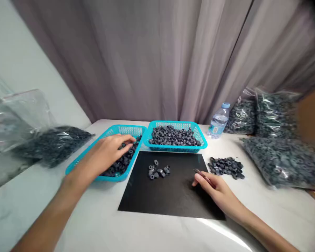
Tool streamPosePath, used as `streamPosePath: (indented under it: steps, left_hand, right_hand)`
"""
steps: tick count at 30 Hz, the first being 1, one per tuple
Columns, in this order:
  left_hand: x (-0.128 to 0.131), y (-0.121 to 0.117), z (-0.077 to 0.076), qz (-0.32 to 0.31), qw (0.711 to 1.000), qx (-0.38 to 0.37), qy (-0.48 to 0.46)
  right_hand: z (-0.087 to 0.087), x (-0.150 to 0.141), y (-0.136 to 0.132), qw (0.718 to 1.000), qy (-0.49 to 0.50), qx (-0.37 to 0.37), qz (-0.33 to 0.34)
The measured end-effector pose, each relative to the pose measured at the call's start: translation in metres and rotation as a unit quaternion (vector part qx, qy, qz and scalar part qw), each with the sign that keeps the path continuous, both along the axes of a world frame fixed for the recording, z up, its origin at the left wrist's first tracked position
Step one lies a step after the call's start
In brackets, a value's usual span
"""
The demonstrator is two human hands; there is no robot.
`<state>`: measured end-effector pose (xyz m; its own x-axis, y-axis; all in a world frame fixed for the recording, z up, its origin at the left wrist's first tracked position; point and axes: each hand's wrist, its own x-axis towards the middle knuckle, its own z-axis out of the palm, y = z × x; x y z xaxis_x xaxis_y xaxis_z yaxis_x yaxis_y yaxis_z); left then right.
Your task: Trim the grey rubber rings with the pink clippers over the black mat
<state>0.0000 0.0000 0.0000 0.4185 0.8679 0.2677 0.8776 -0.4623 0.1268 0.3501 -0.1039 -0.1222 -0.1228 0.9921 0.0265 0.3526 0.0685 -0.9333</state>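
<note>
My left hand (pixel 110 147) reaches over the left blue plastic basket (pixel 99 178), which holds many small dark grey ring-shaped pieces (pixel 120 167). Its thumb and fingertips are apart, with dark pieces visible in the gap between them. On the right, my right hand (pixel 212 187) is closed around thin reddish-brown tweezers (pixel 205 177), their tips pointing left above a black mat (pixel 160 199). Several loose grey rings (pixel 161 172) lie in a small group on the mat's upper middle. A larger pile of dark rings (pixel 225 167) rests on the white table just beyond my right hand.
A second blue basket (pixel 175 149) full of rings stands behind the mat. To its right is a water bottle (pixel 219 121). Clear bags of dark pieces (pixel 286 157) crowd the right side, and another bag (pixel 60 141) lies at left. A grey curtain (pixel 147 63) hangs behind.
</note>
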Motion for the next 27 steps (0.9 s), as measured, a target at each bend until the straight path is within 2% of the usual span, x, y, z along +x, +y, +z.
streamPosePath:
  steps: [3,5,7,9,12,15,18,21,27]
  left_hand:
    - [-0.021,0.011,-0.007,-0.005,0.999,-0.027,-0.024]
    - [-0.017,0.011,-0.01,-0.012,0.999,-0.015,-0.047]
    - [0.002,0.004,-0.014,-0.029,0.998,0.005,-0.063]
    - [0.029,-0.006,-0.024,-0.08,0.995,0.008,-0.053]
    - [0.065,-0.019,-0.048,-0.125,0.992,0.009,-0.013]
    - [0.079,-0.026,-0.076,-0.122,0.992,0.009,-0.015]
    - [0.08,-0.026,-0.092,-0.113,0.993,0.003,-0.034]
    - [0.082,-0.024,-0.094,-0.097,0.993,-0.007,-0.069]
    - [0.093,-0.029,-0.082,-0.063,0.982,-0.026,-0.176]
  right_hand:
    - [-0.001,0.0,-0.001,1.0,0.0,-0.016,0.005]
    - [-0.001,0.0,-0.001,1.0,-0.002,-0.018,0.009]
    - [-0.002,0.001,-0.001,1.0,-0.006,-0.015,0.011]
    - [-0.002,0.001,-0.001,1.0,-0.011,-0.01,0.014]
    - [-0.002,0.001,-0.001,1.0,-0.015,-0.005,0.019]
    - [-0.003,0.001,-0.001,1.0,-0.017,0.001,0.021]
    - [-0.005,0.002,0.0,1.0,-0.013,0.001,0.023]
    - [-0.005,0.003,0.0,1.0,-0.008,-0.004,0.022]
    - [-0.002,0.002,-0.002,1.0,-0.008,-0.002,0.019]
